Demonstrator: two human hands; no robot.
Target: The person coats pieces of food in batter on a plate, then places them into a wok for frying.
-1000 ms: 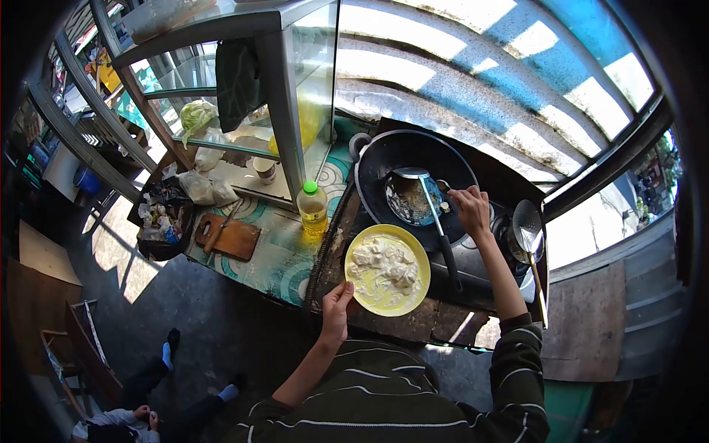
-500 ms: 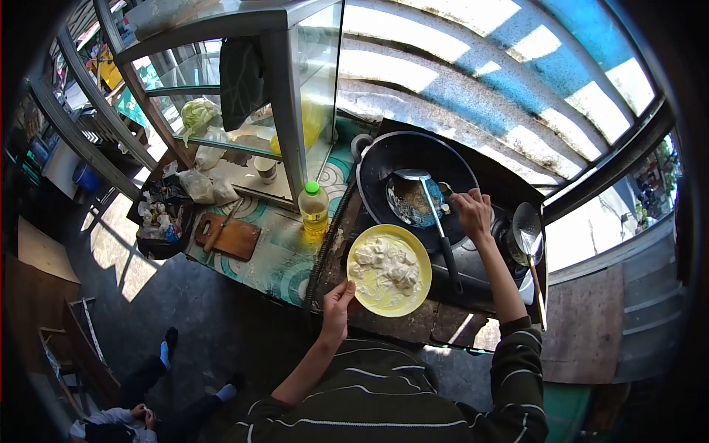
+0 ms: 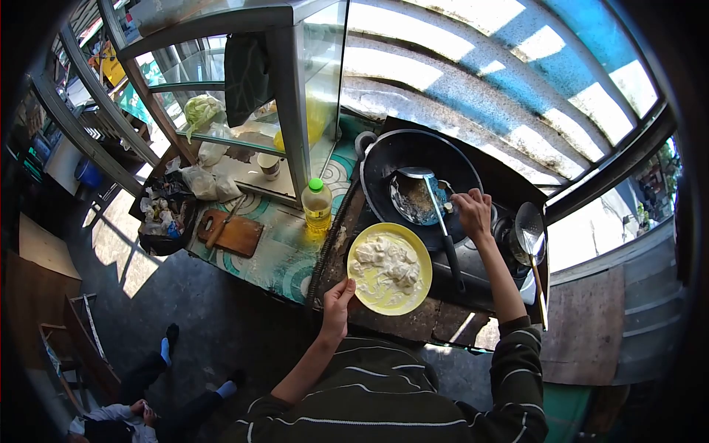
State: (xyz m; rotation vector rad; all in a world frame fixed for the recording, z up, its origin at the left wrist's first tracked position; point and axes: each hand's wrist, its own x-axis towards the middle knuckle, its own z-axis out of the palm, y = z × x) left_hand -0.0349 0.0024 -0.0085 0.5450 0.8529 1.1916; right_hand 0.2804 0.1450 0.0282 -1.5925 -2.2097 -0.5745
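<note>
My left hand (image 3: 338,306) grips the left rim of a yellow plate (image 3: 362,297), which holds pale, batter-coated pieces (image 3: 395,266). Over the right side of a large dark wok (image 3: 391,151), my right hand (image 3: 473,214) has its fingers closed round a thin utensil, whose end by a small pale piece (image 3: 448,207) is hard to make out. Oil and bits (image 3: 413,203) lie in the wok's bottom. A spatula with a black handle (image 3: 453,262) rests in the wok, its handle over the near rim.
Left of the stove are an oil bottle (image 3: 317,205), a cutting board (image 3: 240,235) with a knife, a glass case (image 3: 288,103) and a black bag (image 3: 159,236). A strainer (image 3: 529,225) lies at right. A seated person (image 3: 125,421) is at lower left.
The view has shifted slightly. My right hand stays over the wok's right side, and the utensil's end and small piece have moved slightly. My left hand still holds the plate.
</note>
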